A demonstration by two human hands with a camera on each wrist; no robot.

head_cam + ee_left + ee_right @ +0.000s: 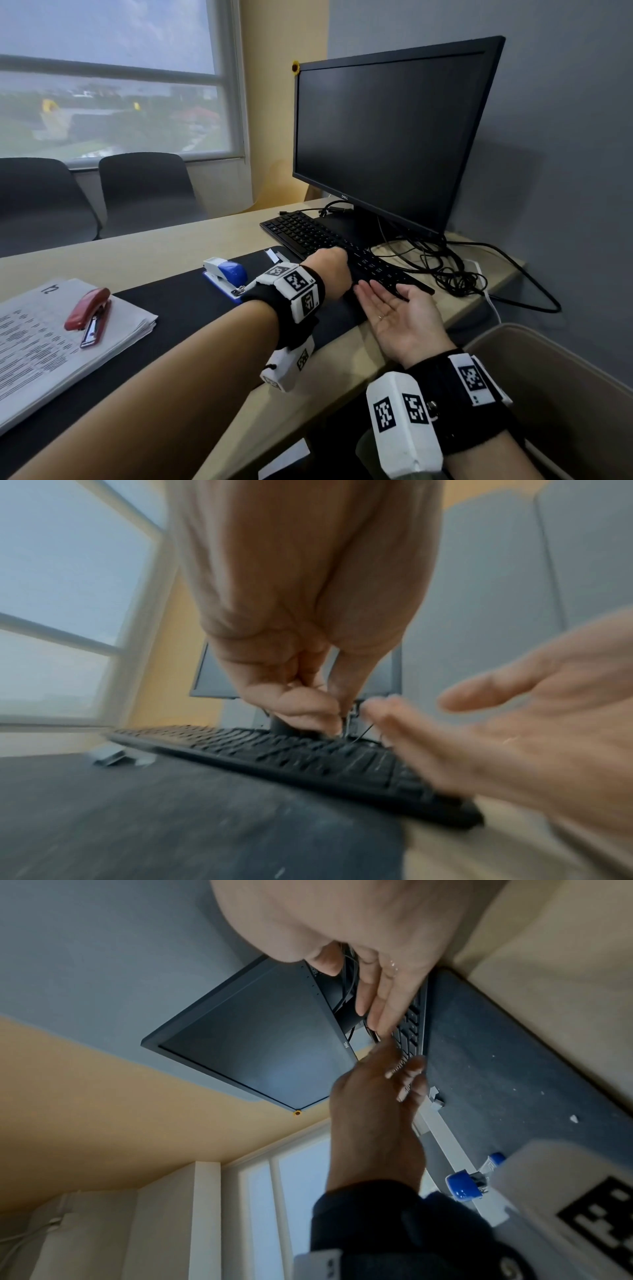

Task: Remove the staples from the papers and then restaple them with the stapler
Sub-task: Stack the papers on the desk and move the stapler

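A thick stack of printed papers point(51, 342) lies at the desk's left, with a red stapler point(89, 313) resting on top. A blue and white stapler point(226, 270) stands on the black mat point(191, 301) further back. My left hand point(337, 723) reaches across to the near end of the keyboard point(308, 233), fingers pointing down and bunched against the thumb. Blur hides whether anything sits between them. Just right of it my right hand point(387, 305) lies palm up with straight fingers, empty as far as I can see, over the desk's right edge.
A dark monitor point(387, 137) stands behind the keyboard, with tangled cables point(445, 267) to its right. A beige bin point(565, 394) sits below the desk's right end. A small white object point(274, 254) lies at the mat's far edge. Two dark chairs point(144, 192) stand by the window.
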